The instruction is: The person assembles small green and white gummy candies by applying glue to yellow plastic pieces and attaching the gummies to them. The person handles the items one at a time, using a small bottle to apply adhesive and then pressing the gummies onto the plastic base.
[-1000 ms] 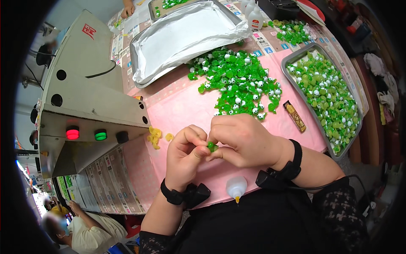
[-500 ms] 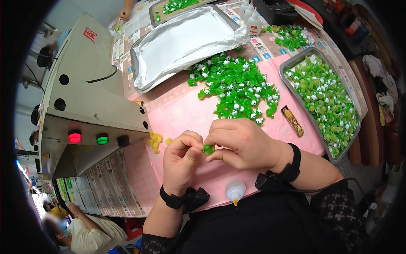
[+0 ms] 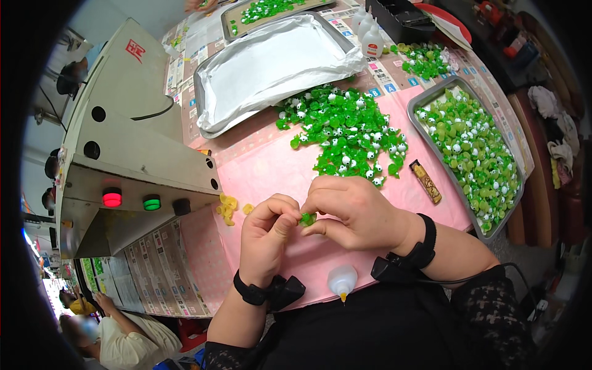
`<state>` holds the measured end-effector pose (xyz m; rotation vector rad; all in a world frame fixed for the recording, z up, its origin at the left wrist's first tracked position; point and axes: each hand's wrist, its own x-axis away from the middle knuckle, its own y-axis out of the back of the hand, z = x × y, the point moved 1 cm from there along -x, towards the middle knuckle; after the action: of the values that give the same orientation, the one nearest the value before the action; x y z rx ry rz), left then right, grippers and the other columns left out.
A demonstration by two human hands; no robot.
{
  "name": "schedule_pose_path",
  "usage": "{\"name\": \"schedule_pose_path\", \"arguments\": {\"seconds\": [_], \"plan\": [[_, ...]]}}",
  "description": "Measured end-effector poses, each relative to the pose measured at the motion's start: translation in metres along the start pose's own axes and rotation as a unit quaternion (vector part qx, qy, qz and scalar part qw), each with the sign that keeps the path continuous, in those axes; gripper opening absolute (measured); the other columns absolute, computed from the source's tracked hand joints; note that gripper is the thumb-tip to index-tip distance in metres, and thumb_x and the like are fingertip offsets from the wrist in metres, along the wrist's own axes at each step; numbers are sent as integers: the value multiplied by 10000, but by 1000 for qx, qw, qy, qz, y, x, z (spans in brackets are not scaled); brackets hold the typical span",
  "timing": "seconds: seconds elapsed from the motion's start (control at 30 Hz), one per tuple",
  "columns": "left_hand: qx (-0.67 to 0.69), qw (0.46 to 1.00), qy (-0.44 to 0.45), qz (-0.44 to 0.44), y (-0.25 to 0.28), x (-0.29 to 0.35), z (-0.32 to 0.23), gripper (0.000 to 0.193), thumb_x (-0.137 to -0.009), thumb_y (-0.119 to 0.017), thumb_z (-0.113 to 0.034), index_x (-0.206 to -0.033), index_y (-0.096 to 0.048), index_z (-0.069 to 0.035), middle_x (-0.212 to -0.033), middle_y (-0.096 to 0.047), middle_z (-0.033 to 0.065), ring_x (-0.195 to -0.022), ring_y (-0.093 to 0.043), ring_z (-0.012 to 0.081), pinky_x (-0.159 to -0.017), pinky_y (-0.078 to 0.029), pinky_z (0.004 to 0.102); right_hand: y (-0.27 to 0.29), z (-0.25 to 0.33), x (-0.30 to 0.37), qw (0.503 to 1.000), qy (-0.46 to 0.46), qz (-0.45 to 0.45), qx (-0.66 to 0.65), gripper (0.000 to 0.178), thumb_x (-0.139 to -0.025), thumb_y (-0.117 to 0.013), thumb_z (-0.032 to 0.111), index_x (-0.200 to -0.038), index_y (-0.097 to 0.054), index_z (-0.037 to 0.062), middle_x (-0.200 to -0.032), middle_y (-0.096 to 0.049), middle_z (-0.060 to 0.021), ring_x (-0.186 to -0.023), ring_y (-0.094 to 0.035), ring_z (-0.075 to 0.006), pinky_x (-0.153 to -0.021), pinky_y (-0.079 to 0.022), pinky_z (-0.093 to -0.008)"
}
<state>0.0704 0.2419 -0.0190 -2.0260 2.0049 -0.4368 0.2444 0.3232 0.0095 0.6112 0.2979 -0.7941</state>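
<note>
A small translucent green figure (image 3: 307, 219) is pinched between my two hands above the pink sheet (image 3: 271, 161). My left hand (image 3: 269, 231) closes its thumb and fingertips at the piece's left side. From the right, my right hand (image 3: 361, 213) grips it between thumb and forefinger. Beyond the hands lies a loose heap of green figures with white ball eyes (image 3: 345, 132). Several yellow translucent pieces (image 3: 228, 208) lie left of my left hand. A white squeeze bottle with a yellow tip (image 3: 343, 280) rests close to my body.
On the right stand a metal tray (image 3: 414, 117) full of green and yellowish pieces and a gold-patterned lighter (image 3: 425, 182). A paper-lined tray (image 3: 271, 61) lies behind the heap. A beige machine (image 3: 142, 148) with lit buttons borders the left. Glue bottles (image 3: 372, 42) stand at the back.
Both hands stay pinched on the green figure with only slight finger movement. The view has shifted a little. At the far edge, another person's hand has moved up and right.
</note>
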Motion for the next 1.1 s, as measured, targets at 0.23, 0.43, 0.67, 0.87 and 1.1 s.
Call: {"name": "schedule_pose_path", "arguments": {"seconds": [0.23, 0.43, 0.67, 0.87, 1.1], "plan": [[-14, 1000, 4, 0, 0, 1, -2, 83, -956, -602, -93, -915, -605, -22, -945, -576, 34, -869, -511, 114, -815, -411, 249, -3, -5, 1, 1000, 24, -10, 0, 223, -733, -781, 145, -860, -630, 42, -751, -558, -98, -641, -564, -281, -547, -442, -366], [-14, 1000, 14, -13, -1, 1, -5, 78, -956, -604, -93, -941, -616, -17, -970, -587, 38, -886, -529, 113, -823, -421, 246, -4, -7, 1, 1000, 19, -6, 13, 291, -740, -811, 245, -852, -632, 45, -732, -553, -89, -629, -552, -247, -540, -433, -340], [-1, 1000, 7, -12, 2, 1, -4, 71, -951, -608, -78, -962, -632, -12, -987, -593, 36, -898, -537, 110, -825, -426, 242, -6, -11, 0, 999, 33, -19, -1, 301, -748, -810, 248, -871, -640, 33, -746, -566, -81, -647, -560, -220, -560, -448, -321], [-8, 1000, 9, -14, 2, 1, -5, 77, -951, -608, -78, -969, -641, -10, -979, -598, 32, -890, -533, 105, -820, -422, 237, -5, -11, 0, 999, 34, -16, -5, 292, -752, -808, 231, -894, -650, 30, -758, -575, -80, -655, -562, -217, -566, -448, -317], [2, 1000, 2, -15, 2, 2, -5, 80, -953, -606, -82, -962, -642, -11, -965, -601, 30, -882, -530, 104, -817, -422, 239, -6, -9, -1, 999, 37, -21, -17, 252, -753, -795, 163, -905, -651, 24, -778, -582, -89, -677, -569, -230, -579, -453, -327]]}}
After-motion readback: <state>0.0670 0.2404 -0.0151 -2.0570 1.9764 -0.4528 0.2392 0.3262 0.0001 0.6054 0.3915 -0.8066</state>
